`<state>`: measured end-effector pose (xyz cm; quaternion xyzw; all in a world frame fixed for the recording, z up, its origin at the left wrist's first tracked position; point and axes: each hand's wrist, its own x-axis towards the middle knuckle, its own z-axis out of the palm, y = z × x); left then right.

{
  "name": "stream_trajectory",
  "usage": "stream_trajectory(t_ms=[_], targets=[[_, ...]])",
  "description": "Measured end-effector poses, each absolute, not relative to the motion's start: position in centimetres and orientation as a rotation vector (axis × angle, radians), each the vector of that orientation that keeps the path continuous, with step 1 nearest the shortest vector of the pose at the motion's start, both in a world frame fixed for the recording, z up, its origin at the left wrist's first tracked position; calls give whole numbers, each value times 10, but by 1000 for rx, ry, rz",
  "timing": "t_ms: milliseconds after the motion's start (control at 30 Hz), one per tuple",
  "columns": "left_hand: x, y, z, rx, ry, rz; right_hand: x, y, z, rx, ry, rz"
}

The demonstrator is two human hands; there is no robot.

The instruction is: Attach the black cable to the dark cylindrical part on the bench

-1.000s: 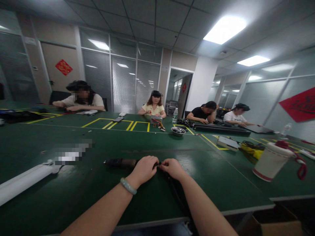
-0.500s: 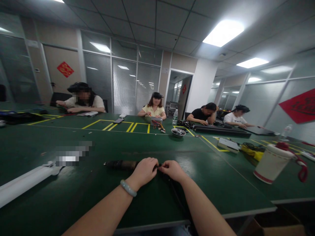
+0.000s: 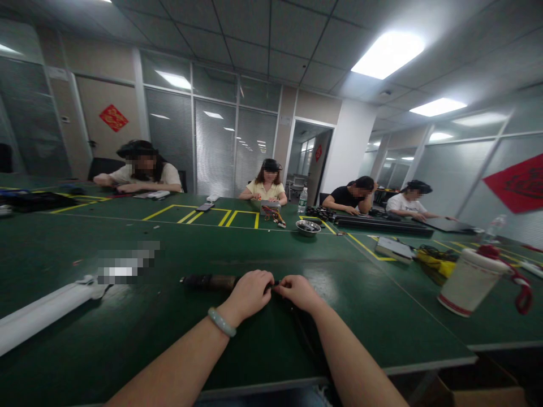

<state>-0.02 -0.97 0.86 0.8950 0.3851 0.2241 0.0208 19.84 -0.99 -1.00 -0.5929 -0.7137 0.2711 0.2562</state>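
Observation:
A dark, tube-shaped electric screwdriver lies on the green tabletop, its metal tip pointing left. My left hand is closed round its right end, palm down, with a pale bangle at the wrist. Just to the right, my right hand pinches a small black piece at the tool's end, which looks like the plug of its cord. From below that hand the dark cord runs toward the table's front edge. The fingers hide the joint between tool and cord.
A long white wrapped piece lies at left. At right stand a lidded white cup with a red strap and a white box. A metal bowl sits farther back. Several people work across the table.
Both hands stay in nearly the same place on the screwdriver and its cord. The view has shifted very slightly.

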Motion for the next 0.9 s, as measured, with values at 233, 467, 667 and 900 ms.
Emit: stream_trajectory(t_ms=[233, 467, 667, 900], targets=[[0, -9, 9, 2775, 1184, 724, 199, -12, -7, -1610, -1960, 721], [1, -6, 5, 2789, 1184, 731, 200, -11, -7, -1612, -1975, 719], [2, -6, 5, 2797, 1182, 724, 200, -9, -9, -1618, -1969, 699], [1, -5, 4, 2788, 1190, 722, 200, -10, -9, -1633, -1969, 694]])
